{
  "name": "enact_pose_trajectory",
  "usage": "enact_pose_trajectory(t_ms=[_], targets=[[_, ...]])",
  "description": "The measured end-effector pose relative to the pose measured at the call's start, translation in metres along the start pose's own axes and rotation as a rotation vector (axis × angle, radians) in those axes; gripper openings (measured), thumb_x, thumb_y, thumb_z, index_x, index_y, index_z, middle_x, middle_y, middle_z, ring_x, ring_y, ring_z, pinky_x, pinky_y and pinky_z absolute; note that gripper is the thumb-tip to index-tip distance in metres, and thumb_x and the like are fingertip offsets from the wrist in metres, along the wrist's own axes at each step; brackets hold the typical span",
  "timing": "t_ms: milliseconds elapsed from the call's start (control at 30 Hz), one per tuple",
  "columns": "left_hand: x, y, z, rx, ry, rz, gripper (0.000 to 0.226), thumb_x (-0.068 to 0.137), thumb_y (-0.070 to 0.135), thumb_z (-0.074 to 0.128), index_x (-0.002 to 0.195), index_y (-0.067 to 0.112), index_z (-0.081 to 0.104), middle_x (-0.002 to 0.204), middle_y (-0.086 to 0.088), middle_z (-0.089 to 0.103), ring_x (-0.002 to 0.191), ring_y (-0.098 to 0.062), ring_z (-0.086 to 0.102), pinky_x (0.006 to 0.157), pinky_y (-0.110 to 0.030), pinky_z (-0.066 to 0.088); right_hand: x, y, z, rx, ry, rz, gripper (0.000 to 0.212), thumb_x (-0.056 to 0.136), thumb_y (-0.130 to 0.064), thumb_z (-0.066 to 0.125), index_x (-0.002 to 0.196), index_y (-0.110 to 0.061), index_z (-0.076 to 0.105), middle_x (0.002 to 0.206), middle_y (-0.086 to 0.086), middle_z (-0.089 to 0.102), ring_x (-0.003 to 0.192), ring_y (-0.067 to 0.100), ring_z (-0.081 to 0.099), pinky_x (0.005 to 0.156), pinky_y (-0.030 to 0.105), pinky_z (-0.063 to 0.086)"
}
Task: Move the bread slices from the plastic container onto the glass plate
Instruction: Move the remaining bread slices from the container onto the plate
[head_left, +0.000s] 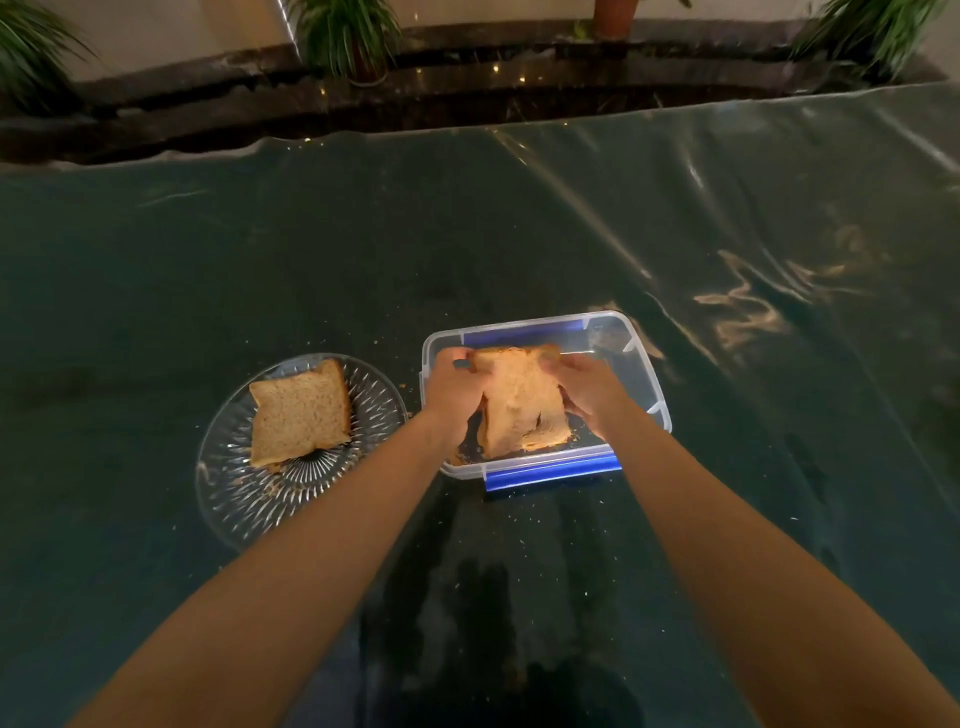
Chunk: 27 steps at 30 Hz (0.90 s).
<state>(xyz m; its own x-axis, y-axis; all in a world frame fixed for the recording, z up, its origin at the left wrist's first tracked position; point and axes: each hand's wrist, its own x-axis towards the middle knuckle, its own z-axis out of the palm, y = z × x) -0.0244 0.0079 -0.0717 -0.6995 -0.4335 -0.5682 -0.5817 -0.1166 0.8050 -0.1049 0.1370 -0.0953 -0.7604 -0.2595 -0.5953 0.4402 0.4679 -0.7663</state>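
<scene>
Two bare hands reach into a clear plastic container on a dark bench covered with a glossy transparent sheet. The left hand and the right hand each close a grip on opposite sides of a bread slice, which sags in the middle between them and is tilted, its far edge raised at the container's rim while its near edge dips inside. The fingers of both hands curl over the slice's upper corners. Whether further slices lie beneath it cannot be told.

The container has blue clip flaps; one juts from its near side toward the camera. Just beside it, to the left and not touching, sits a patterned glass plate carrying another bread slice laid flat on its far half. Pale crumbs dot the bench near the container. Potted plants stand along a dark ledge beyond the bench.
</scene>
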Motion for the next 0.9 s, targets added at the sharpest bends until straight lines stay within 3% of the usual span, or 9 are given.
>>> enact_pose_trajectory(t_ms=[167, 267, 367, 500, 600, 733, 900], targets=[[-0.007, 0.021, -0.024, -0.012, 0.132, 0.204, 0.025, 0.09, 0.014, 0.058, 0.114, 0.011, 0.053, 0.123, -0.011, 0.058, 0.109, -0.022, 0.057, 0.099, -0.04, 0.049, -0.015, -0.038, 0.005, -0.103, 0.116, -0.208, 0.04, 0.091, -0.04, 0.052, 0.118, -0.01, 0.058, 0.12, 0.011, 0.062, 0.111, 0.027, 0.057, 0.102, 0.045, 0.046], [-0.011, 0.026, -0.044, -0.058, 0.162, 0.22, 0.041, 0.088, 0.016, 0.061, 0.126, 0.014, 0.048, 0.125, -0.006, 0.056, 0.111, -0.02, 0.056, 0.1, -0.041, 0.049, -0.027, -0.06, 0.019, -0.118, 0.164, -0.328, 0.035, 0.09, -0.034, 0.055, 0.103, -0.002, 0.064, 0.095, 0.018, 0.064, 0.087, 0.024, 0.057, 0.084, 0.043, 0.05], [-0.017, 0.02, -0.073, -0.19, 0.183, 0.194, 0.045, 0.087, 0.013, 0.06, 0.13, 0.013, 0.046, 0.125, -0.007, 0.057, 0.113, -0.021, 0.057, 0.1, -0.042, 0.049, -0.039, -0.076, 0.045, -0.156, 0.181, -0.404, 0.028, 0.088, -0.028, 0.059, 0.095, -0.002, 0.067, 0.082, 0.007, 0.06, 0.078, 0.019, 0.053, 0.071, 0.034, 0.042], [-0.026, -0.006, -0.121, -0.313, 0.198, 0.15, 0.047, 0.087, 0.005, 0.055, 0.132, 0.01, 0.046, 0.117, -0.005, 0.058, 0.111, -0.022, 0.058, 0.096, -0.042, 0.051, -0.044, -0.084, 0.098, -0.298, 0.131, -0.441, 0.029, 0.087, -0.029, 0.059, 0.101, -0.005, 0.068, 0.088, 0.001, 0.06, 0.082, 0.016, 0.054, 0.067, 0.026, 0.039], [-0.027, -0.03, -0.16, -0.3, 0.256, 0.101, 0.045, 0.088, 0.002, 0.053, 0.132, 0.01, 0.049, 0.118, -0.007, 0.061, 0.109, -0.024, 0.059, 0.096, -0.045, 0.051, -0.045, -0.08, 0.142, -0.385, 0.072, -0.44, 0.032, 0.087, -0.032, 0.058, 0.106, -0.006, 0.066, 0.098, 0.006, 0.066, 0.085, 0.015, 0.053, 0.059, 0.021, 0.036], [-0.017, -0.052, -0.201, -0.206, 0.351, 0.043, 0.044, 0.086, 0.001, 0.051, 0.129, 0.008, 0.053, 0.124, -0.014, 0.062, 0.115, -0.03, 0.059, 0.098, -0.05, 0.049, -0.043, -0.069, 0.194, -0.403, 0.01, -0.365, 0.039, 0.088, -0.036, 0.055, 0.113, -0.006, 0.062, 0.114, 0.011, 0.066, 0.104, 0.025, 0.06, 0.084, 0.031, 0.048], [-0.005, -0.066, -0.227, -0.098, 0.383, 0.022, 0.042, 0.084, 0.001, 0.052, 0.125, 0.008, 0.058, 0.12, -0.01, 0.066, 0.112, -0.025, 0.061, 0.097, -0.045, 0.05, -0.032, -0.062, 0.235, -0.423, 0.032, -0.316, 0.036, 0.089, -0.034, 0.053, 0.11, -0.006, 0.064, 0.111, 0.011, 0.068, 0.103, 0.027, 0.061, 0.08, 0.029, 0.042]])
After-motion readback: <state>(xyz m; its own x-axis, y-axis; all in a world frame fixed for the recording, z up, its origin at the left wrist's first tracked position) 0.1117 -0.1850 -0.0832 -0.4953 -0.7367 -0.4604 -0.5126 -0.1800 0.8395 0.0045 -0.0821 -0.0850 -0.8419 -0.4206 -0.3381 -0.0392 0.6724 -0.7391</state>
